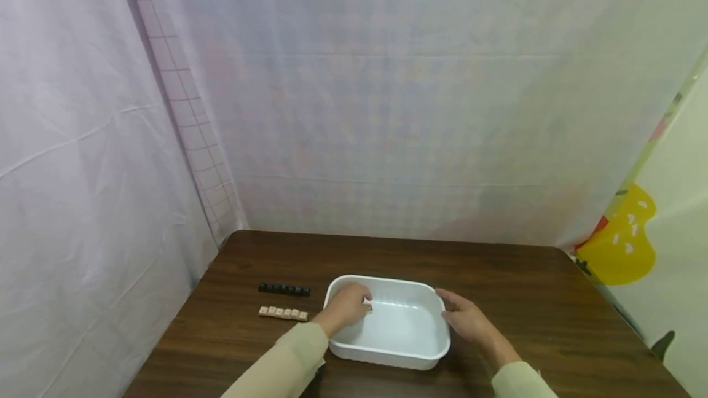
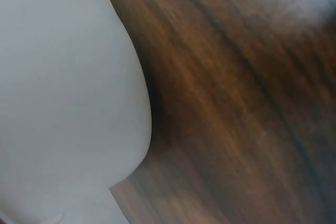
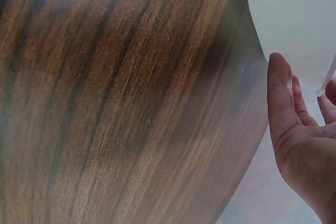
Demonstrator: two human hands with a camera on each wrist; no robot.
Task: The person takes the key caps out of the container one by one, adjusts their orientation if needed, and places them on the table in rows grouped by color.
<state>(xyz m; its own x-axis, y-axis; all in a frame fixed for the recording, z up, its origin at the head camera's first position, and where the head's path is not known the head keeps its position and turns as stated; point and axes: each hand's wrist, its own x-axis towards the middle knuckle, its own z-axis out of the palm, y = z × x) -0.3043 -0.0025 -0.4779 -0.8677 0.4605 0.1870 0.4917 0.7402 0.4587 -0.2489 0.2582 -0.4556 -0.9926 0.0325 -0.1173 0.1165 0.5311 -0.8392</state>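
While the white plastic tub [image 1: 389,324] sits near the front edge of the dark wooden table [image 1: 498,275], both hands work at it from opposite sides. The left hand [image 1: 347,304] reaches over the tub's left rim with its fingers curled inward, and it seems to pinch a small pale piece [image 1: 367,304] just inside, though the piece is too small to name with confidence. The right hand [image 1: 467,318] lies against the outside of the right wall, fingers relaxed and fairly straight, probably to steady the tub so it does not slide. Left of the tub, two short rows of small blocks lie apart from it: a black row [image 1: 284,289] farther back and a beige row [image 1: 283,313] nearer the person. Pale sheets hang around the table on all sides. From the left wrist, only blurred tub wall and wood grain show, with no fingers visible.
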